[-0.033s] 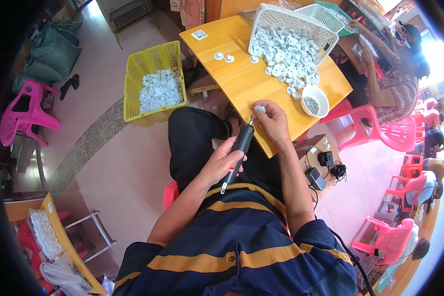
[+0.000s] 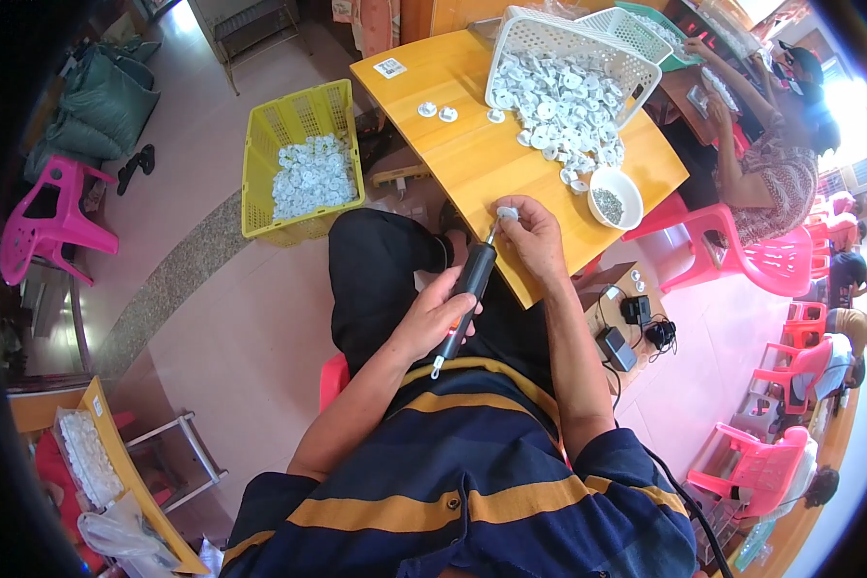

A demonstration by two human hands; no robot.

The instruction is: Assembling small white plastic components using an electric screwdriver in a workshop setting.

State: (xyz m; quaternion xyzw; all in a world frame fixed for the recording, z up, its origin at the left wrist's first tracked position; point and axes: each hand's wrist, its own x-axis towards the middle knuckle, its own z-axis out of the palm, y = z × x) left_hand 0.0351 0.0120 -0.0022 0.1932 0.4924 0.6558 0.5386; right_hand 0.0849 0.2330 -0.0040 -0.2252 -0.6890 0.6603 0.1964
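My left hand (image 2: 437, 314) is wrapped round a black electric screwdriver (image 2: 476, 272), which slants up and to the right over my lap. Its bit meets a small white round plastic part (image 2: 508, 213), pinched in the fingers of my right hand (image 2: 538, 241) by the table's near edge. Whether a screw sits at the bit is too small to tell. Past my right hand, a white bowl (image 2: 629, 189) of small metal screws stands on the yellow wooden table (image 2: 453, 125). Many similar white parts (image 2: 564, 101) spill from a tipped white basket (image 2: 636, 87).
A yellow crate (image 2: 252, 197) of white parts stands on the floor left of the table. Three loose parts lie near the table's left side. Right of my knees, a wooden box (image 2: 636, 275) carries black adapters and cables. A co-worker (image 2: 766, 183) sits on a pink chair (image 2: 775, 265) at right.
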